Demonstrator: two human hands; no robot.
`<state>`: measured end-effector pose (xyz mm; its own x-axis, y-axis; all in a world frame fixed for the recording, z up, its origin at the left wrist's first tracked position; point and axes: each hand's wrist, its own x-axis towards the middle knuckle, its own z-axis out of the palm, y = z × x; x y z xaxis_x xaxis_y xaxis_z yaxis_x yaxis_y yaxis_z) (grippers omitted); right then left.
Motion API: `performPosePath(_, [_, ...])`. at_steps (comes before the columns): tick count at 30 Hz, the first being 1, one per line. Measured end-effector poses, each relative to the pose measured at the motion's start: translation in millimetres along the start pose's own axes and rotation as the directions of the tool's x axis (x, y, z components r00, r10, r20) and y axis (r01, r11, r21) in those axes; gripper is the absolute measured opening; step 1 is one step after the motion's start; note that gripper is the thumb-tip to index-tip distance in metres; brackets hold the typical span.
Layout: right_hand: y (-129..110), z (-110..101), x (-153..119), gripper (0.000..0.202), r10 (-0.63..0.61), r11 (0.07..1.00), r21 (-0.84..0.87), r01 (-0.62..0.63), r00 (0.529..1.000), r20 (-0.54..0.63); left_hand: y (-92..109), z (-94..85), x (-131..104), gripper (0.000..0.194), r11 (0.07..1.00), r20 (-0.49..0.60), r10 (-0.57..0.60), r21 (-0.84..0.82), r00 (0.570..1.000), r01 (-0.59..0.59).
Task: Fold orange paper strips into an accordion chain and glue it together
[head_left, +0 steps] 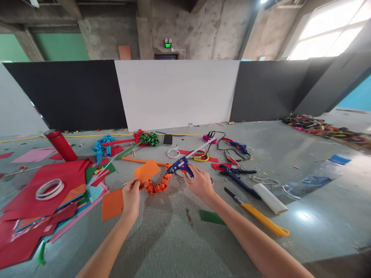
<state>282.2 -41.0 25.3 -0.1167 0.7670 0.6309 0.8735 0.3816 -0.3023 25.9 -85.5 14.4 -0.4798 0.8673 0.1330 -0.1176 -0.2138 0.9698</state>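
Nearest the camera, at the lower edge of the frame, two bare forearms [255,235] are seen stretched towards the middle. Just left of centre, an orange paper square [147,171] is pinched by its lower edge in the fingers of the left hand [131,195]; whether the orange paper chain [158,187] beside them is gripped too cannot be told. At centre, a blue glue gun [179,165] is grasped by its handle in the right hand [200,181], its nozzle being held close to the chain's right end. Further out, an orange stick [136,159] is laid above the square, and a yellow-handled knife [265,220] is placed at lower right. A gluing step is judged to be in hand. For the next move, a steady square and a nozzle aimed away from the fingertips seem to be called for.
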Motion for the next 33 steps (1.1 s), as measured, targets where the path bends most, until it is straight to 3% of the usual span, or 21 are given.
performPosePath(5, [20.3, 9.5, 8.5, 0.029, 0.051, 0.998, -0.025, -0.052, 0.998, -0.036, 1.4, 5.0, -7.4, 0.017, 0.988, 0.143, -0.089, -0.116, 0.986, 0.106])
performPosePath(10, [28.9, 16.4, 7.4, 0.044, 0.137, 0.979, -0.139, -0.15, 0.986, -0.1, 5.8, 14.7, -17.5, 0.018, 0.952, 0.282, -0.194, -0.176, 0.94, 0.25])
performPosePath(13, [12.3, 11.2, 5.7, 0.052, 0.056, 0.998, -0.003, -0.057, 0.995, -0.081, 7.9, 18.7, -21.3, 0.02, 0.895, 0.342, -0.288, -0.237, 0.895, 0.378])
performPosePath(15, [-4.4, 8.0, 2.9, 0.058, -0.074, 0.971, 0.231, 0.068, 0.997, 0.018, 7.7, 20.0, -23.1, 0.021, 0.872, 0.387, -0.301, -0.258, 0.872, 0.416])
performPosePath(17, [-20.8, 8.0, -2.6, 0.072, -0.175, 0.857, 0.505, 0.107, 0.98, 0.089, 6.8, 21.0, -25.3, 0.022, 0.869, 0.437, -0.289, -0.254, 0.852, 0.424])
performPosePath(20, [-38.7, 13.3, -14.6, 0.08, -0.149, 0.581, 0.811, -0.07, 0.97, 0.191, 5.8, 22.9, -29.8, 0.024, 0.875, 0.481, -0.271, -0.238, 0.834, 0.422])
performPosePath(22, [-44.7, 17.7, -22.2, 0.076, -0.128, 0.39, 0.895, -0.217, 0.949, 0.286, 5.4, 24.1, -33.0, 0.025, 0.885, 0.497, -0.265, -0.215, 0.826, 0.414])
performPosePath(24, [-47.1, 20.7, -27.6, 0.071, -0.11, 0.258, 0.916, -0.308, 0.932, 0.345, 4.8, 24.9, -35.7, 0.025, 0.894, 0.514, -0.265, -0.186, 0.816, 0.408])
performPosePath(27, [-47.1, 22.5, -30.3, 0.068, -0.091, 0.17, 0.925, -0.34, 0.929, 0.358, 4.1, 25.1, -38.3, 0.026, 0.897, 0.534, -0.259, -0.176, 0.805, 0.406])
performPosePath(33, [-47.8, 25.3, -26.2, 0.039, -0.079, 0.156, 0.929, -0.336, 0.933, 0.351, 7.6, 24.3, -40.4, 0.023, 0.916, 0.554, -0.244, -0.139, 0.796, 0.377])
